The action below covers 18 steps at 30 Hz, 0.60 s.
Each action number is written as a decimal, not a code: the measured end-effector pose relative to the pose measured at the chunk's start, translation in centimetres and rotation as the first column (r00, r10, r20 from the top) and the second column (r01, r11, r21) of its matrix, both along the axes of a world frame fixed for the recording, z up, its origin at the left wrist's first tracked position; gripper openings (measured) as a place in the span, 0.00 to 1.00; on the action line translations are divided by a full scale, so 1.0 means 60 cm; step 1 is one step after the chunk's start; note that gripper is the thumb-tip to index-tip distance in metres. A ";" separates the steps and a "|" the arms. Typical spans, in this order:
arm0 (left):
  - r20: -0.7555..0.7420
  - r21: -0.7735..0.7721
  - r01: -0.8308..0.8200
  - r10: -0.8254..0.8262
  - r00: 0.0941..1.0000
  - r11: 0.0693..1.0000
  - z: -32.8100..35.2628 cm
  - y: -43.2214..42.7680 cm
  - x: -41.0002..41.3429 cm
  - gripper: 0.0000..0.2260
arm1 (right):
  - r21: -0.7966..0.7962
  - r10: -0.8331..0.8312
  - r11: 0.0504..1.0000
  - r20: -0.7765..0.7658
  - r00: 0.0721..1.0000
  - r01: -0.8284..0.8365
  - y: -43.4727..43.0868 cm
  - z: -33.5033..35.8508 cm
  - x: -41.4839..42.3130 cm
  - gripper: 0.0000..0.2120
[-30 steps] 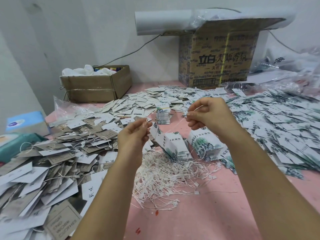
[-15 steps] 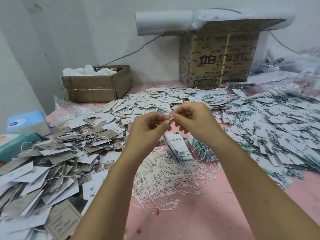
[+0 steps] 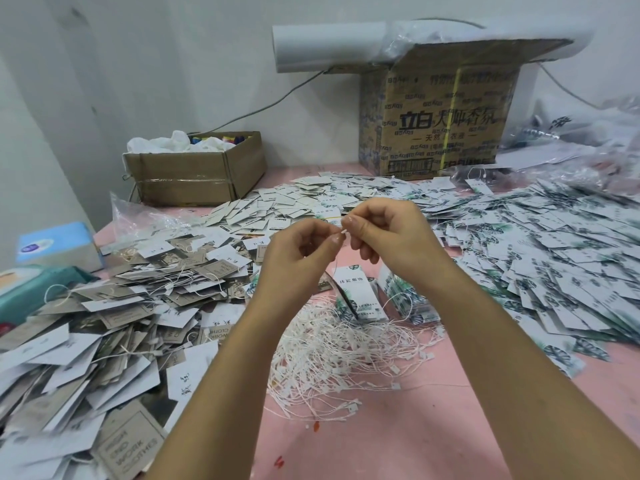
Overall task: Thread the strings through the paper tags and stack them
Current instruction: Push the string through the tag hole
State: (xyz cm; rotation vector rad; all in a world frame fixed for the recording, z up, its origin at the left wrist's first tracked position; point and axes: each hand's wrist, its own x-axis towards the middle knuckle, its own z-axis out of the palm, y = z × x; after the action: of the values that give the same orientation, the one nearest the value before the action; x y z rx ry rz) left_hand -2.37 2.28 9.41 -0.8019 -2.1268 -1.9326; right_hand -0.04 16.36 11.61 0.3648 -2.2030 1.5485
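Two broad heaps of paper tags are covering most of the pink table (image 3: 381,445) we are working at. Leaf-printed white tags (image 3: 554,258) are sprawling to our right, and grey and white tags (image 3: 114,306), many of them trailing strings, are piling up to our left. Between the heaps, just in front of us, a loose tangle of white strings (image 3: 346,355) is lying on the pink top, and a short stack (image 3: 405,299) of leaf-printed tags is leaning at its far edge.

We are holding both hands raised above that tangle, close together, with the fingertips almost meeting. Our left hand (image 3: 294,261) is pinching one end of a string between thumb and forefinger, the other fingers curling loosely. Our right hand (image 3: 391,233) is pinching the other end in the same way. A tiny white clasp (image 3: 343,231) is showing between the two pinches. One leaf-printed tag (image 3: 358,292) is sitting directly below our hands, and we are unable to tell whether it is hanging on this string or resting on the table.

We are judging that we are closing the loop, pushing the string's tip into its clasp. Next we are going to need a small, steady push until the clasp catches, then a free hand to lay the strung tag squarely on a pile.
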 end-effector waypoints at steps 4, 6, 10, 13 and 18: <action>-0.017 0.010 -0.019 0.019 1.000 1.000 -0.002 0.001 -0.001 0.06 | -0.026 0.004 1.000 -0.003 1.000 -0.004 0.001 0.002 0.002 0.08; -0.022 0.016 -0.021 0.021 1.000 1.000 -0.002 0.000 -0.001 0.07 | -0.027 0.006 1.000 -0.011 1.000 -0.006 0.001 0.002 0.003 0.07; -0.033 0.023 -0.042 0.042 0.999 0.999 -0.001 0.001 0.001 0.07 | -0.015 0.009 1.000 -0.029 1.000 -0.009 0.000 0.002 0.003 0.07; -0.043 0.025 -0.063 0.064 0.997 0.998 -0.001 0.002 0.001 0.07 | -0.026 0.014 1.000 -0.034 0.999 -0.015 0.001 0.002 0.003 0.08; -0.067 0.012 -0.091 0.092 0.994 0.996 -0.004 0.000 -0.002 0.06 | 0.009 0.038 0.999 -0.012 0.999 -0.038 0.001 0.000 0.002 0.06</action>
State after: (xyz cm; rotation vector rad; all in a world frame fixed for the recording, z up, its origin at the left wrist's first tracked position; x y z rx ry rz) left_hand -2.52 2.28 9.18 -0.7437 -2.0764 -1.8420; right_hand 0.09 16.45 11.63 0.4197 -2.2066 1.5531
